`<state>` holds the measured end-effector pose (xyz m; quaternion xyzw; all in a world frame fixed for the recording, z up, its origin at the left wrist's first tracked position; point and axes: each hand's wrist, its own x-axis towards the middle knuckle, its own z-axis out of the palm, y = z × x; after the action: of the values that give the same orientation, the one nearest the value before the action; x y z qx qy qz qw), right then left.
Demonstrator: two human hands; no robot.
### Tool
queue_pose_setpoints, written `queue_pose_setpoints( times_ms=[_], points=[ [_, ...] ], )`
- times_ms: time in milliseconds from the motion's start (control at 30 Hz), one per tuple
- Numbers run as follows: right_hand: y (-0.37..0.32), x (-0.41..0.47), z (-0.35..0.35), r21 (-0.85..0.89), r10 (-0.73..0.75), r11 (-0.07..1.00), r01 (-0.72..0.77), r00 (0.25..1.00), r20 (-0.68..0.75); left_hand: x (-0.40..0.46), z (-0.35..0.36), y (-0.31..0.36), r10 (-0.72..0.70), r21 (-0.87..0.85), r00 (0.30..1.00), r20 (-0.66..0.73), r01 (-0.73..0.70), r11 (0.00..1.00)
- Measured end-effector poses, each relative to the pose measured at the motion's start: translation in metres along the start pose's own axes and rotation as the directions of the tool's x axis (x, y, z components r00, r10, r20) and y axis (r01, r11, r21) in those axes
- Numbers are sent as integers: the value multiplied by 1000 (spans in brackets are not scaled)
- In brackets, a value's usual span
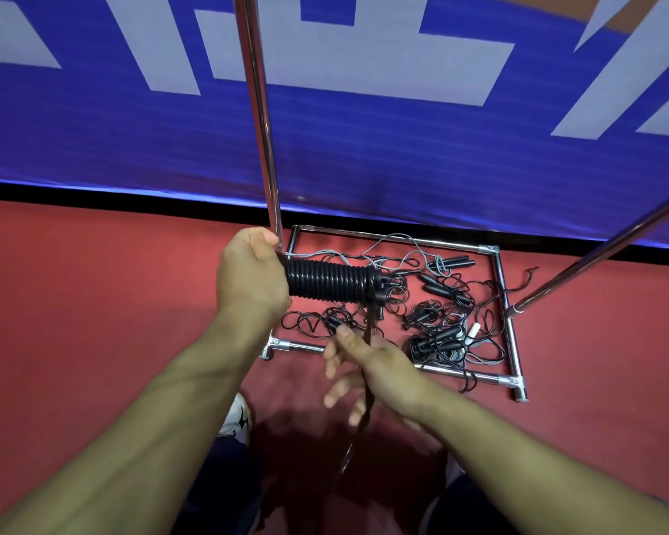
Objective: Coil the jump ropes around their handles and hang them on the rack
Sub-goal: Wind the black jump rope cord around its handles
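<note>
The left hand (250,272) curls its fingers round one end of the black rope-wound handle bundle (331,279), holding it level so turns stack evenly. Below, the blurred right hand (367,364) feeds the loose dark rope tail (365,384) past its thumb, fingers loosely spread; whether they pinch it I cannot tell. The chrome tube rack base (508,330) lies beyond the fingertips.
</note>
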<state>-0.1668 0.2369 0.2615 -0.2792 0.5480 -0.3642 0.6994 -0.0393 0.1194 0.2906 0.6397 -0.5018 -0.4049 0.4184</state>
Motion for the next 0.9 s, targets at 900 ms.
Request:
queue_pose_setpoints(
  times_ms=[900],
  points=[
    [0,-8,-11,-654,-737,601,460,635,-231,8,-14,10,-157,-143,978,-139,137,980]
  ],
)
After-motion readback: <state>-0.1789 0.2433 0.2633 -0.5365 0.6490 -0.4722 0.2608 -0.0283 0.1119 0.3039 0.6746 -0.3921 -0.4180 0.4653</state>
